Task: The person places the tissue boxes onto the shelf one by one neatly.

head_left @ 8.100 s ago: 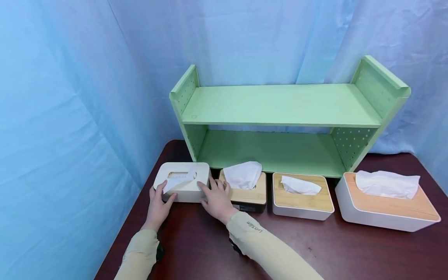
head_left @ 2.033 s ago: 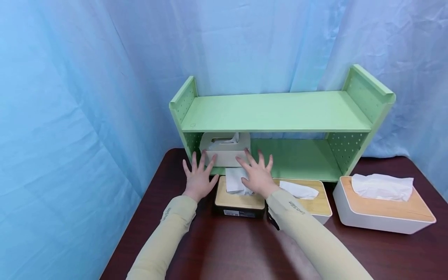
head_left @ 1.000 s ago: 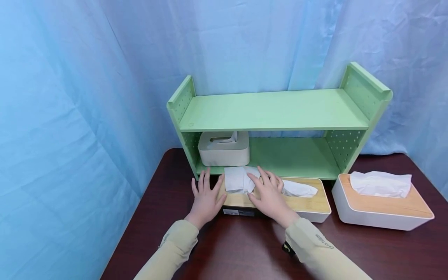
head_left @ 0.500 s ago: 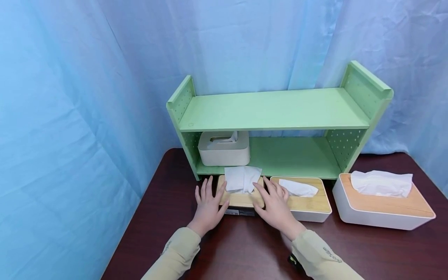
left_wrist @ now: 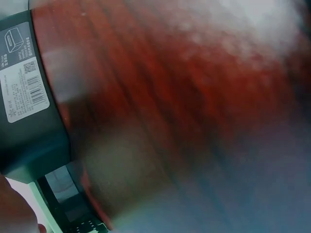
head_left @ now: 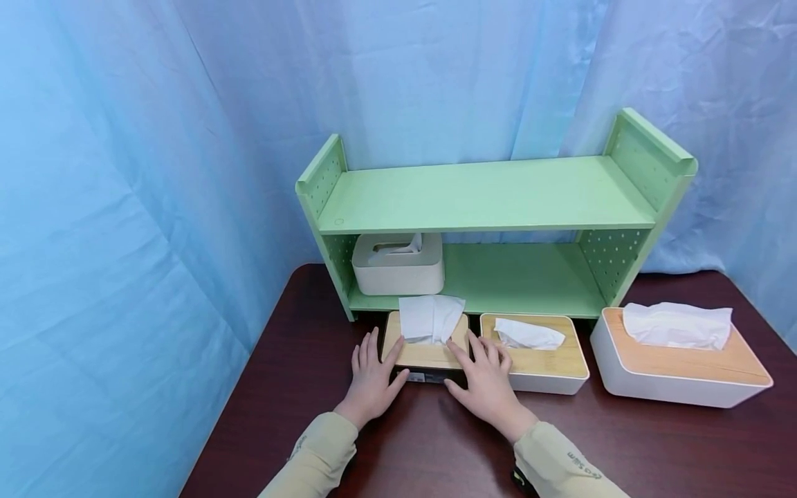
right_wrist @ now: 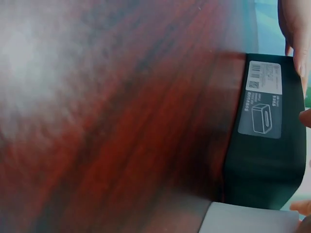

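A black tissue box (head_left: 429, 356) with a pale wood lid and a folded white tissue standing out of its slot sits on the table, in front of the green shelf. My left hand (head_left: 371, 380) rests at its left side, the thumb by the front edge. My right hand (head_left: 488, 384) lies at its right side, with a finger over the lid and the thumb low at the front. In the right wrist view the black body (right_wrist: 262, 160) shows its printed label; fingertips (right_wrist: 303, 208) lie along the near end. A white tissue box (head_left: 398, 277) stands inside the lower shelf, left.
A two-tier green shelf (head_left: 486, 197) stands at the back of the dark red table (head_left: 429, 449). Right of the black box are a white tissue box with a wood lid (head_left: 542, 363) and a larger one (head_left: 685, 370). Blue curtains (head_left: 124, 242) hang behind and left.
Both hands were on the white box at the table's left, which then went into the lower shelf. They have since drawn back to the black tissue box, which looks unmoved over the last second.
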`<state>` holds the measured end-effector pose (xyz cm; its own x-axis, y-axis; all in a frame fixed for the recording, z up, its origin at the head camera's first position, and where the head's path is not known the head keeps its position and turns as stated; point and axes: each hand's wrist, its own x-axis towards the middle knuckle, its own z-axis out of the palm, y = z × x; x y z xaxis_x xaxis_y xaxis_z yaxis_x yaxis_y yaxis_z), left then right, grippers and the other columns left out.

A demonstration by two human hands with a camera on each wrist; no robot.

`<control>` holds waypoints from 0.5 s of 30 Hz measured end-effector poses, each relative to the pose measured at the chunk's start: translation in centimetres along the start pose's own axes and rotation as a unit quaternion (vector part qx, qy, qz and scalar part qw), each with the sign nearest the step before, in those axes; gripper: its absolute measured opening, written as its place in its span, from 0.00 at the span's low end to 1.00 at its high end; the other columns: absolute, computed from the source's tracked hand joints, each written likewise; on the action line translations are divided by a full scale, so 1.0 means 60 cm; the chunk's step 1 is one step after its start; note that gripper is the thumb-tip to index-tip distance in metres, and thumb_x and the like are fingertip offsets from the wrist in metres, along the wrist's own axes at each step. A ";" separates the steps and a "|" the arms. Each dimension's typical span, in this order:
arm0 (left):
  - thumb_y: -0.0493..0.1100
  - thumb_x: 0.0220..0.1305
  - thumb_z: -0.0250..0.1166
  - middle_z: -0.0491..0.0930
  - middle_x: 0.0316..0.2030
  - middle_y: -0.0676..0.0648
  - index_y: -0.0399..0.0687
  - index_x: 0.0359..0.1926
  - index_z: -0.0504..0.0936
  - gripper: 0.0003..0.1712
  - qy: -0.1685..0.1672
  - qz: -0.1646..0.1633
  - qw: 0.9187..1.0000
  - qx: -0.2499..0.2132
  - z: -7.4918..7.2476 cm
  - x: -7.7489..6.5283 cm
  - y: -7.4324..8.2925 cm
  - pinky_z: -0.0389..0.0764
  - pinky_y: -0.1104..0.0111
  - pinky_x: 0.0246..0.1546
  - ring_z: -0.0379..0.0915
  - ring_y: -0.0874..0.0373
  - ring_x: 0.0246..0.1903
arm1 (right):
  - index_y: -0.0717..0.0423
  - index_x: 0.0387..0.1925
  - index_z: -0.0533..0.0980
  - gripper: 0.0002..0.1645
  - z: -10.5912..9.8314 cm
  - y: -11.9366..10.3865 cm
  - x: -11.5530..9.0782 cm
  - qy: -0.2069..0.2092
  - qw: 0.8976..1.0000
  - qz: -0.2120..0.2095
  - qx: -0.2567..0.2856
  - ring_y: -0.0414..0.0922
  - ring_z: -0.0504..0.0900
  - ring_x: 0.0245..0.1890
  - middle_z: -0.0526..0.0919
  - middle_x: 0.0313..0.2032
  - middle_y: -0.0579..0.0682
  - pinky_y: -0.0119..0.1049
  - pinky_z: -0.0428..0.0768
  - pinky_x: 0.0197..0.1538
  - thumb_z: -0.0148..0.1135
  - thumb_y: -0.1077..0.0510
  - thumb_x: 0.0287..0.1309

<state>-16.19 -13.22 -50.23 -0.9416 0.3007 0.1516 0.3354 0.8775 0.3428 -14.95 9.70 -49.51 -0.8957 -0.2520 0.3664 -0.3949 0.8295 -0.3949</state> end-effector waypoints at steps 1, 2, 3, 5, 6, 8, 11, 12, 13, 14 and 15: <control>0.55 0.69 0.52 0.40 0.71 0.31 0.58 0.73 0.56 0.34 0.000 0.000 1.000 -0.002 0.001 0.000 -0.001 0.45 0.39 0.65 0.36 0.34 0.70 | 0.53 0.60 0.72 0.38 0.002 0.000 -0.001 0.001 1.000 0.001 -0.002 0.66 0.60 0.60 0.63 0.63 0.70 0.63 0.50 0.57 0.70 0.48 0.46; 0.55 0.69 0.52 0.40 0.71 0.31 0.58 0.73 0.56 0.34 -0.001 -0.001 1.000 -0.006 0.002 -0.001 -0.001 0.45 0.40 0.65 0.35 0.34 0.70 | 0.53 0.59 0.72 0.38 0.004 -0.001 -0.002 0.001 1.000 0.002 -0.005 0.66 0.60 0.60 0.63 0.63 0.70 0.63 0.50 0.57 0.70 0.48 0.45; 0.56 0.69 0.52 0.40 0.71 0.31 0.59 0.73 0.56 0.34 -0.001 -0.001 1.000 -0.009 0.002 -0.001 -0.001 0.45 0.40 0.65 0.35 0.34 0.70 | 0.52 0.59 0.72 0.38 0.005 -0.001 -0.003 0.001 1.000 0.003 -0.006 0.66 0.60 0.60 0.64 0.63 0.70 0.63 0.50 0.57 0.71 0.47 0.45; 0.56 0.69 0.52 0.41 0.71 0.31 0.59 0.73 0.56 0.34 0.000 -0.002 1.000 -0.016 0.003 -0.001 -0.001 0.46 0.39 0.65 0.35 0.34 0.70 | 0.52 0.59 0.72 0.38 0.008 -0.001 -0.004 0.002 1.000 0.007 -0.008 0.66 0.60 0.60 0.64 0.63 0.69 0.63 0.50 0.57 0.71 0.47 0.45; 0.55 0.69 0.52 0.41 0.71 0.31 0.59 0.73 0.56 0.33 -0.001 -0.003 1.000 -0.021 0.003 -0.002 -0.001 0.47 0.39 0.64 0.36 0.34 0.70 | 0.52 0.59 0.72 0.38 0.009 -0.001 -0.005 0.003 1.000 0.007 -0.008 0.66 0.60 0.60 0.64 0.63 0.69 0.63 0.50 0.57 0.71 0.46 0.45; 0.55 0.69 0.52 0.41 0.71 0.31 0.59 0.72 0.56 0.33 -0.003 -0.005 0.999 -0.034 0.003 -0.003 -0.001 0.47 0.39 0.64 0.35 0.34 0.70 | 0.52 0.59 0.73 0.38 0.010 -0.002 -0.006 0.007 1.000 0.006 -0.014 0.66 0.61 0.60 0.64 0.62 0.69 0.63 0.51 0.57 0.71 0.46 0.44; 0.55 0.70 0.51 0.40 0.71 0.31 0.59 0.73 0.56 0.33 -0.006 -0.009 0.999 -0.053 0.003 -0.004 0.000 0.48 0.37 0.63 0.35 0.33 0.70 | 0.52 0.58 0.73 0.37 0.011 -0.003 -0.006 0.016 1.000 0.003 -0.020 0.66 0.62 0.59 0.65 0.61 0.70 0.63 0.52 0.56 0.72 0.47 0.43; 0.55 0.70 0.51 0.40 0.71 0.31 0.59 0.73 0.56 0.33 -0.008 -0.011 0.998 -0.059 0.002 -0.004 0.001 0.48 0.37 0.63 0.35 0.33 0.70 | 0.52 0.57 0.73 0.37 0.012 -0.004 -0.006 0.017 1.000 0.004 -0.023 0.66 0.62 0.59 0.65 0.61 0.70 0.63 0.52 0.56 0.72 0.47 0.43; 0.55 0.70 0.51 0.40 0.71 0.31 0.59 0.73 0.56 0.33 -0.008 -0.012 0.998 -0.064 0.003 -0.004 0.001 0.48 0.37 0.63 0.34 0.33 0.70 | 0.52 0.58 0.73 0.37 0.013 -0.004 -0.006 0.017 1.000 0.006 -0.025 0.66 0.62 0.59 0.65 0.62 0.69 0.63 0.52 0.56 0.72 0.47 0.44; 0.55 0.70 0.51 0.39 0.71 0.31 0.59 0.73 0.56 0.32 -0.009 -0.013 0.998 -0.068 0.003 -0.004 0.001 0.49 0.36 0.62 0.34 0.33 0.70 | 0.51 0.58 0.73 0.37 0.014 -0.004 -0.006 0.016 1.000 0.008 -0.026 0.66 0.62 0.60 0.65 0.62 0.69 0.63 0.52 0.57 0.72 0.47 0.44; 0.55 0.71 0.51 0.39 0.71 0.31 0.59 0.73 0.56 0.32 -0.010 -0.014 0.997 -0.073 0.003 -0.004 0.001 0.48 0.36 0.62 0.34 0.33 0.70 | 0.51 0.58 0.73 0.37 0.015 -0.004 -0.006 0.014 0.999 0.011 -0.028 0.66 0.62 0.60 0.65 0.62 0.69 0.63 0.51 0.57 0.72 0.47 0.44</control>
<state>-15.95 -13.18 -50.39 -0.9507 0.2852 0.1218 0.3080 0.8225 0.4782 -14.71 9.18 -50.30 -0.8979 -0.2200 0.3813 -0.3621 0.8618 -0.3553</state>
